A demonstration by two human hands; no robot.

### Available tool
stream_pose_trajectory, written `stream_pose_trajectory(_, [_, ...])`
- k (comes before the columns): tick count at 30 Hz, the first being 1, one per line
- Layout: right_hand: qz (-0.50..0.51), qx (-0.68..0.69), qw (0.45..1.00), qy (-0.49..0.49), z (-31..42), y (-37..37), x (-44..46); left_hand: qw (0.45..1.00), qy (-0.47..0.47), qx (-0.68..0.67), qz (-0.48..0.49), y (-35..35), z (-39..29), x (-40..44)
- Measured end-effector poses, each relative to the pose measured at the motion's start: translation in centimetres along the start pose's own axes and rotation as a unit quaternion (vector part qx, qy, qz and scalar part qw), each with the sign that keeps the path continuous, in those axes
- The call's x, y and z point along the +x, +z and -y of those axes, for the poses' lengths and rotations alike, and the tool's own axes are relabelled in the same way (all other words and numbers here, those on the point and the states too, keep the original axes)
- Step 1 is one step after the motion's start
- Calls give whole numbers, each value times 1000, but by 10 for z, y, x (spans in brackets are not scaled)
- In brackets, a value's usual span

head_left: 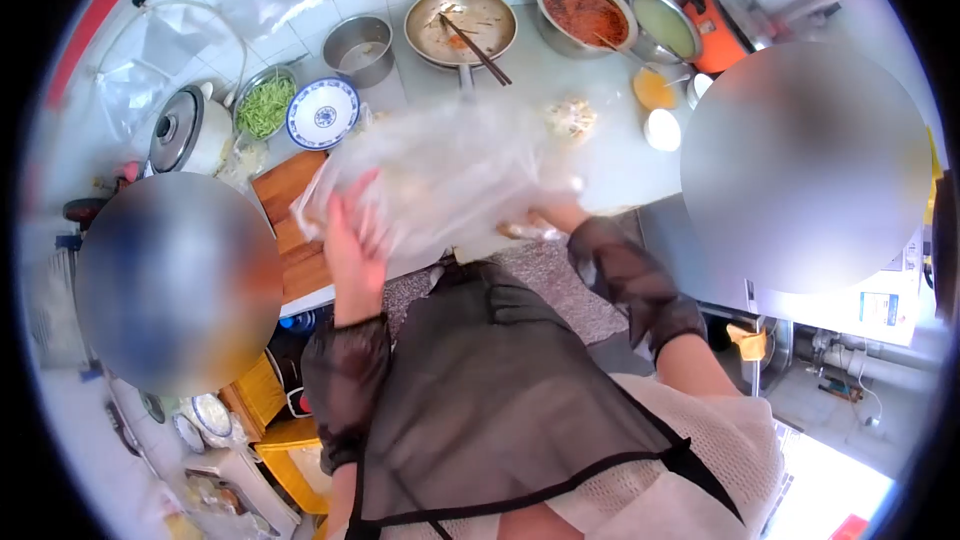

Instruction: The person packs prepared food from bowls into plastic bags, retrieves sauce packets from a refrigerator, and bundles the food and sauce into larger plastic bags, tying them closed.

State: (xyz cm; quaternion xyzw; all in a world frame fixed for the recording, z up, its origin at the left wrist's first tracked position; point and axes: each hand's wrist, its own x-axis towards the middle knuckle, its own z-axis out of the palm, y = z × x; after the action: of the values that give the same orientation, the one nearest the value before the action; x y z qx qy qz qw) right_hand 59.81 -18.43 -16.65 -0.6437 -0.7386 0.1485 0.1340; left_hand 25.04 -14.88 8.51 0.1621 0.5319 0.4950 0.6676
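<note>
A clear plastic bag [440,160], blurred by motion, spans the space in front of me over the counter's near edge. My left hand [358,240] grips its left end, with the fingers partly behind the film. At the bag's right end is my right hand [555,210], smeared and partly hidden, so its fingers cannot be made out. Below the bag's left end lies a wooden board [300,265]. Just beyond its right end, a small heap of pale food [572,118] sits on the counter.
Along the wall stand a lidded pot [190,130], shredded greens [265,108], a patterned bowl [323,114], a steel pot [358,52], a pan with chopsticks [460,28], a basin of red sauce [586,18] and a bowl of green liquid [664,28]. Small bowls [662,130] stand right.
</note>
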Motion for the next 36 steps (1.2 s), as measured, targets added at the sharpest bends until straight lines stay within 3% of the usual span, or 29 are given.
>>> stream_pose_trajectory(2, [155,64,986,16,17,-45,23,998,5,-13,60,-6,32,28])
stream_pose_trajectory(3, [137,41,989,-50,9,-54,29,993,3,-18,119,-9,47,45])
stream_pose_trajectory(4, [128,41,989,-58,5,-65,34,992,15,-17,121,-2,56,50])
stream_pose_trajectory(6, [188,43,979,-58,2,-86,36,999,-10,-36,27,10,84,54])
stream_pose_trajectory(8, [190,64,977,-65,-6,-91,28,998,-22,-60,9,10,118,63])
stream_pose_trajectory(11, [82,51,995,-40,-20,-90,25,997,-25,-75,23,6,171,69])
stream_pose_trajectory(15, [180,13,984,-5,-4,-132,40,999,-8,-39,22,11,239,63])
stream_pose_trajectory(17, [46,103,991,-73,67,-186,61,988,-115,-84,-54,28,248,58])
stream_pose_trajectory(19, [64,229,960,-149,135,-164,97,987,-111,-91,-69,33,254,55])
stream_pose_trajectory(21, [44,217,936,-273,191,-80,128,980,-109,-127,-108,36,260,60])
stream_pose_trajectory(22, [53,141,946,-288,218,-32,139,980,-107,-113,-127,27,273,63])
stream_pose_trajectory(24, [137,32,964,-224,257,9,139,978,-89,-127,-136,16,287,69])
stream_pose_trajectory(26, [118,32,968,-220,276,51,143,979,-70,-155,-109,2,298,76])
stream_pose_trajectory(28, [105,18,970,-218,270,59,149,979,-56,-186,-63,-13,311,89])
stream_pose_trajectory(30, [210,35,949,-230,268,56,161,977,-46,-207,-34,-22,320,97])
stream_pose_trajectory(32, [179,48,951,-246,265,54,166,976,-42,-214,-24,-18,308,95])
stream_pose_trajectory(34, [193,81,930,-301,261,47,170,966,-127,-170,-148,4,266,78])
stream_pose_trajectory(36, [176,153,932,-276,260,37,174,966,-151,-157,-141,6,256,82])
